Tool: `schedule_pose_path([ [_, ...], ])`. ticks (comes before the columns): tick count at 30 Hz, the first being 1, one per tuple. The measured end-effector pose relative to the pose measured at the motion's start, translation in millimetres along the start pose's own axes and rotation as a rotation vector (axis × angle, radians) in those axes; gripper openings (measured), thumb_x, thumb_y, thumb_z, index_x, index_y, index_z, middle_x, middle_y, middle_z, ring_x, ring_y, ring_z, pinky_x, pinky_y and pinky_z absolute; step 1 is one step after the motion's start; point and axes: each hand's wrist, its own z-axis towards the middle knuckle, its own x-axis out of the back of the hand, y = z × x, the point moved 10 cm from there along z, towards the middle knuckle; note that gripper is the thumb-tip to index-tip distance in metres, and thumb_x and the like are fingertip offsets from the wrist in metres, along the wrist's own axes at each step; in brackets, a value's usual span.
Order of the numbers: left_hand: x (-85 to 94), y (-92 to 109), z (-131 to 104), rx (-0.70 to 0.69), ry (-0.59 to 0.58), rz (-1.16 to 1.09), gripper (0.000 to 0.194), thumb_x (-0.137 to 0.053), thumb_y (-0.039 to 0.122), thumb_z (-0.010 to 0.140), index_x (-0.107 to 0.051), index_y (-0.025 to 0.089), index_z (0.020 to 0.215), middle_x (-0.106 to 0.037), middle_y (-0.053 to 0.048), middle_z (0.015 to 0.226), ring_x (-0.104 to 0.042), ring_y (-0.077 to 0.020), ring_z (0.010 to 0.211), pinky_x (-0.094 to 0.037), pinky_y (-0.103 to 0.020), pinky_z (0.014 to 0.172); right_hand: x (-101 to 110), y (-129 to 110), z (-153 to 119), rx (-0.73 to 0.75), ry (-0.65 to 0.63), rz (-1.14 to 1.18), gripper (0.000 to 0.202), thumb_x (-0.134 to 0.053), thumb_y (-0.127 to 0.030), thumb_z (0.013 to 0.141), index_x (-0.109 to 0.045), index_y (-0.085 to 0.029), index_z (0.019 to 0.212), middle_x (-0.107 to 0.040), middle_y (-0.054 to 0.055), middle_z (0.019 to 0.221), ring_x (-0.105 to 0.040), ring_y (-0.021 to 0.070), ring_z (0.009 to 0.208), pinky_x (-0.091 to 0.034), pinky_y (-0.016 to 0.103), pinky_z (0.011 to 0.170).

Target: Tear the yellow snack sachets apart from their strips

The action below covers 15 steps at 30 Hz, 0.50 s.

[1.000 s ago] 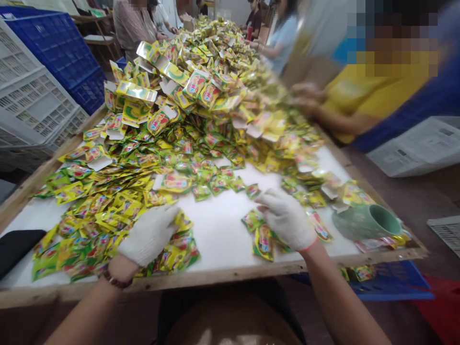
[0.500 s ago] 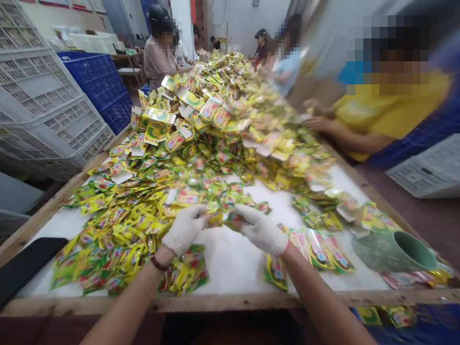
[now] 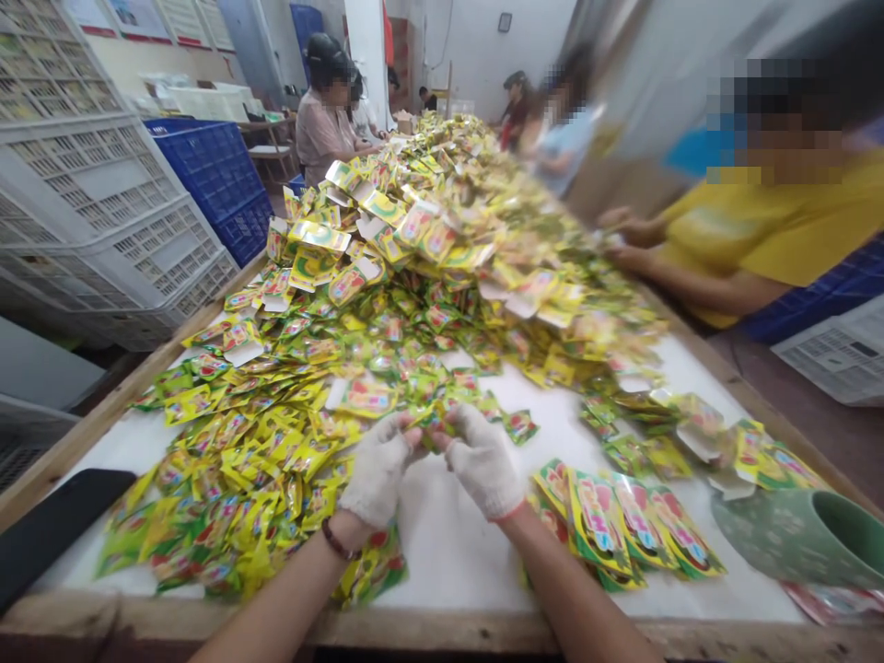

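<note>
My left hand (image 3: 379,468), in a white glove with bare fingertips, pinches a small green and yellow packet (image 3: 434,429) near the table's middle. My right hand (image 3: 483,460), gloved alike, is closed at the packet's other side; the two hands almost touch. Whether they hold one packet or two is too blurred to tell. Yellow and green sachets (image 3: 276,451) lie heaped left of my left hand. Larger flat packs (image 3: 598,520) lie overlapping to the right of my right forearm. A flat yellow pack (image 3: 369,396) rests just beyond my left hand.
A tall mound of packs (image 3: 421,221) runs down the wood-edged table (image 3: 442,628). A green pot (image 3: 780,529) stands at right, a black flat object (image 3: 65,529) at left. White crates (image 3: 103,203) and blue crates (image 3: 214,175) are stacked left. Several people work along both sides.
Both hands have come closer together, and the packets at their fingertips now meet. The view has shifted, so more of the large packs at right shows.
</note>
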Motion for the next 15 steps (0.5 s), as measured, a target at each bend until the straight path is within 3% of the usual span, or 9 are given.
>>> schedule_pose_path([
  [3, -0.3, -3.4, 1.4, 0.034, -0.003, -0.03, 0.035, -0.085, 0.028, 0.056, -0.06, 0.016, 0.077, -0.069, 0.002, 0.074, -0.066, -0.0124, 0.07, -0.054, -0.027, 0.073, 4.7, -6.6, -0.1, 0.048, 0.024, -0.072, 0.014, -0.059, -0.032, 0.074, -0.051, -0.021, 0.075, -0.054, -0.003, 0.064, -0.05, 0.0134, 0.06, -0.042, 0.024, 0.054],
  [7, -1.0, 1.6, -0.6, -0.004, -0.002, -0.058, 0.033, -0.085, 0.026, 0.056, -0.056, 0.017, 0.071, -0.066, 0.005, 0.069, -0.065, -0.0113, 0.07, -0.054, -0.027, 0.076, 18.8, -3.3, 0.4, 0.039, 0.165, -0.047, 0.03, -0.069, -0.038, 0.064, -0.048, -0.022, 0.079, -0.058, -0.001, 0.073, -0.053, 0.0148, 0.063, -0.044, 0.026, 0.055],
  [10, -5.3, 1.1, -3.0, -0.013, -0.031, -0.051, 0.031, -0.082, 0.027, 0.059, -0.055, 0.018, 0.071, -0.065, 0.005, 0.07, -0.064, -0.0124, 0.072, -0.052, -0.029, 0.077, 9.1, 2.4, 2.8, 0.013, 0.104, 0.127, 0.038, -0.067, -0.045, 0.066, -0.051, -0.021, 0.091, -0.062, 0.004, 0.088, -0.059, 0.018, 0.075, -0.05, 0.029, 0.063],
  [12, -5.2, 5.1, -3.4, -0.049, -0.048, 0.065, 0.029, -0.079, 0.03, 0.063, -0.055, 0.018, 0.072, -0.062, 0.005, 0.068, -0.062, -0.0124, 0.07, -0.051, -0.028, 0.072, -5.0, 7.6, 4.0, -0.049, -0.005, 0.239, 0.034, -0.061, -0.046, 0.071, -0.053, -0.02, 0.092, -0.063, 0.004, 0.085, -0.06, 0.0177, 0.073, -0.051, 0.029, 0.061],
  [15, 0.2, 31.1, -0.9, -0.214, -0.03, 0.544, 0.022, -0.064, 0.041, 0.078, -0.058, 0.019, 0.081, -0.061, 0.002, 0.07, -0.058, -0.0141, 0.067, -0.048, -0.028, 0.065, -8.0, 13.5, 4.2, -0.136, -0.019, 0.281, 0.027, -0.057, -0.043, 0.075, -0.054, -0.02, 0.088, -0.059, 0.0, 0.072, -0.057, 0.0134, 0.057, -0.049, 0.025, 0.048],
])
